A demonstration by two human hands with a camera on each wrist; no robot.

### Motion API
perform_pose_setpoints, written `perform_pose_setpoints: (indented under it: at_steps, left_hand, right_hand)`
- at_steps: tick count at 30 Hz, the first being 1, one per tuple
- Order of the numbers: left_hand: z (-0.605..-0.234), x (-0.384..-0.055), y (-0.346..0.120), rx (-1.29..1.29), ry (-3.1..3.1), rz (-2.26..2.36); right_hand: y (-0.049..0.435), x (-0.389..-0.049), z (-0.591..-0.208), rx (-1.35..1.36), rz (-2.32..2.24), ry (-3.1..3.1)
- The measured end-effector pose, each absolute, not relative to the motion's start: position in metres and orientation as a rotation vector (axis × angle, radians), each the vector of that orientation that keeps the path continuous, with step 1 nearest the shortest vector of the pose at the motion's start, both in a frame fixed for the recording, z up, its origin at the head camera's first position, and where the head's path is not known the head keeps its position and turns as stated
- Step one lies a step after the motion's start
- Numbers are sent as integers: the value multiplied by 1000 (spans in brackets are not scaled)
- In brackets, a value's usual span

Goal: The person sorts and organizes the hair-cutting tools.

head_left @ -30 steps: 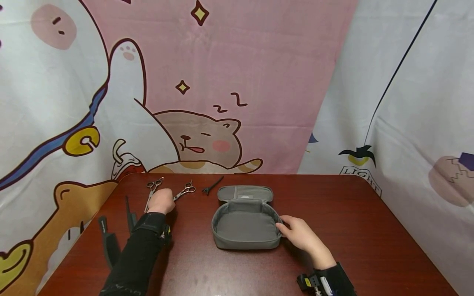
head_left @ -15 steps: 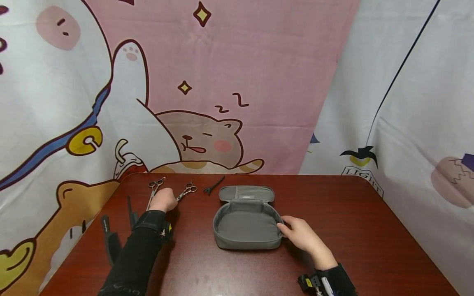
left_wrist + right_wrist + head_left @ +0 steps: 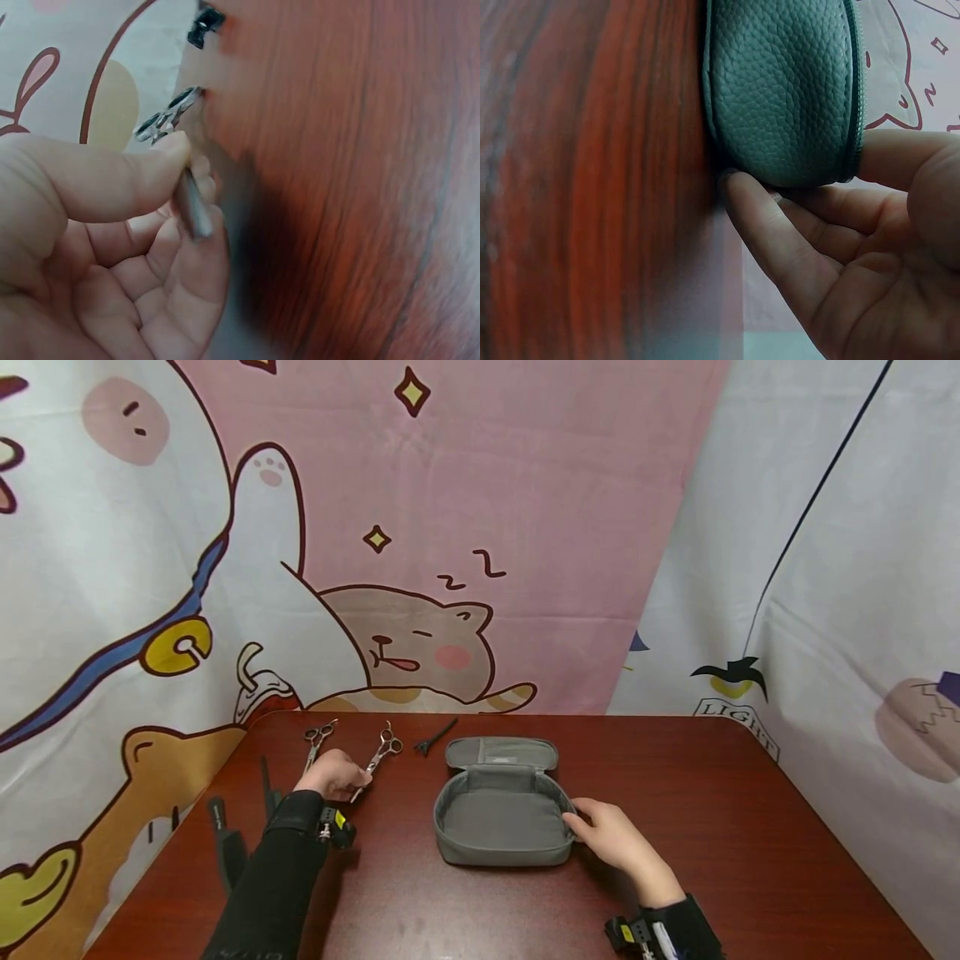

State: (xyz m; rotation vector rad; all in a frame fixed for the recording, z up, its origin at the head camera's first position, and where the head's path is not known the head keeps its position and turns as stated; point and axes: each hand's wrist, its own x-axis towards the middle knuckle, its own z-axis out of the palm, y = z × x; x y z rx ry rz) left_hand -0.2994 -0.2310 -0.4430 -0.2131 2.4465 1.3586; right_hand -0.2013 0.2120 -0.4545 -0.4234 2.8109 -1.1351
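Note:
My left hand (image 3: 333, 775) pinches a pair of silver scissors (image 3: 384, 747) by the blades, between thumb and fingers. In the left wrist view the scissors' finger loops (image 3: 169, 118) point away past the thumb, and the blade end shows below it. A grey zip case (image 3: 501, 853) lies in the middle of the table with its lid folded back, nothing visible inside. My right hand (image 3: 611, 837) grips its right wall, thumb over the rim. In the right wrist view the fingers press the pebbled side (image 3: 784, 97) beneath the zipper.
A second pair of scissors (image 3: 315, 747) lies just beyond my left hand. A dark hair clip (image 3: 433, 739) is left of the case lid. Two dark long-handled tools (image 3: 228, 852) lie by the left forearm, partly covered. A printed cloth (image 3: 555, 527) hangs behind the table (image 3: 712, 810).
The scissors in my left hand have turned more upright, handles swinging up and away, as the wrist rotated. My right hand and the case stay in place. The head view shifted slightly.

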Motion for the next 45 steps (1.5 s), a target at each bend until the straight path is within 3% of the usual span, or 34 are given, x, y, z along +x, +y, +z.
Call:
perform_pose_setpoints:
  at_steps: [25,45]
  left_hand:
    - [-446,-276,-187,-152,2503,1933]
    - [-426,-243,-133,87,2414,2137]
  right_hand:
    - [208,-201,-450,-377,-1084,2940]
    - [191,-199,-434,-403,-1641,3064]
